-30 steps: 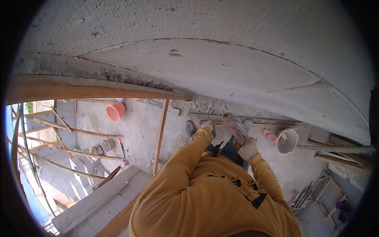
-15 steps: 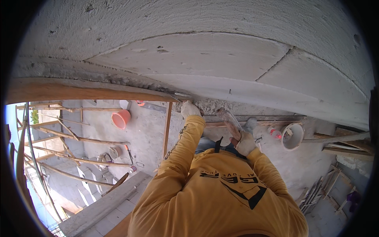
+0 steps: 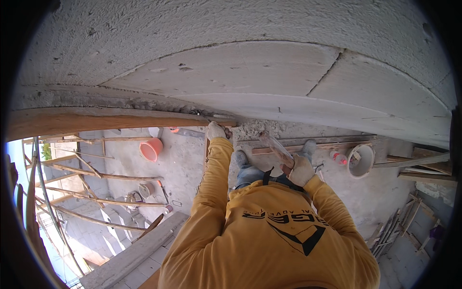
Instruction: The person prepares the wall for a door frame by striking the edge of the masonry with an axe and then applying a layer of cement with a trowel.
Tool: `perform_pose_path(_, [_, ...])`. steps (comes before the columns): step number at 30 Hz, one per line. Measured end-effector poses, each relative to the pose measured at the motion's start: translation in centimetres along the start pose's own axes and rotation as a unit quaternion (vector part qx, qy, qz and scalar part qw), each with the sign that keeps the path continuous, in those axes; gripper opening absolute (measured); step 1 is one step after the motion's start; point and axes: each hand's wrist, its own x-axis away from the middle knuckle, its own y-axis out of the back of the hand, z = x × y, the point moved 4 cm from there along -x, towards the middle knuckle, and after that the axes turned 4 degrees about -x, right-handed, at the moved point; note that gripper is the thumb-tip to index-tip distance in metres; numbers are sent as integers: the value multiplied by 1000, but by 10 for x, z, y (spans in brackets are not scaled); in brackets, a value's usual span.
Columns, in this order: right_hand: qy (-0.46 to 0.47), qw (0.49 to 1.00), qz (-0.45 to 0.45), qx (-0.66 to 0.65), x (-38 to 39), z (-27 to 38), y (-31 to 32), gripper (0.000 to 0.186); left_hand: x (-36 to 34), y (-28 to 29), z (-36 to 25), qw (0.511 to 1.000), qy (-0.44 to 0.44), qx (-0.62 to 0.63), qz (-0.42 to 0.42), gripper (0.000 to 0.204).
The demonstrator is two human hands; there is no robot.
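My left hand (image 3: 218, 131), in a pale work glove with fingertips showing, is curled at the lower edge of a long wooden beam (image 3: 120, 119), close to its right end. Whether anything small sits in those fingers is hidden. My right hand (image 3: 301, 170), also gloved, grips a long, flat tool (image 3: 278, 147) with a worn brown and grey surface, tilted up and left toward the wall; its exact kind is unclear. Above both hands rises a pale block wall (image 3: 231, 67), with rough mortar (image 3: 159, 103) along the beam's upper side.
Planks (image 3: 313, 145) lie along the wall's foot beside my shoes. Right of them are a red-labelled bottle (image 3: 338, 157) and a whitish bucket (image 3: 361, 161). An orange bucket (image 3: 151, 149) and wooden framing (image 3: 110, 177) stand left. Stacked timber (image 3: 428, 166) lies at far right.
My left hand has shifted left along the beam, away from its end. The right hand keeps the tool at nearly the same tilt. The whole view has shifted slightly.
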Motion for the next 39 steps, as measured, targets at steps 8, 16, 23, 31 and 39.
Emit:
perform_pose_path(8, [-96, 989, 56, -97, 0, -5, -8, 43, -3, -28, 82, 979, 183, -90, -9, 34])
perform_pose_path(16, [-140, 979, 13, -147, 12, 11, 17, 44, 6, 22, 124, 957, 199, 39, 209, 41])
perform_pose_path(23, [10, 995, -54, -78, 0, 33, 18, 33, 37, -23, 16, 993, 92, 52, 52, 29])
perform_pose_path(31, [30, 995, -40, -87, -7, 41, -4, 31, 1, 4, -36, 988, 88, 48, 118, 31])
perform_pose_path(39, [129, 990, 54, -33, -43, 87, -9, 29, 27, -14, -55, 978, 95, 146, 111, 25])
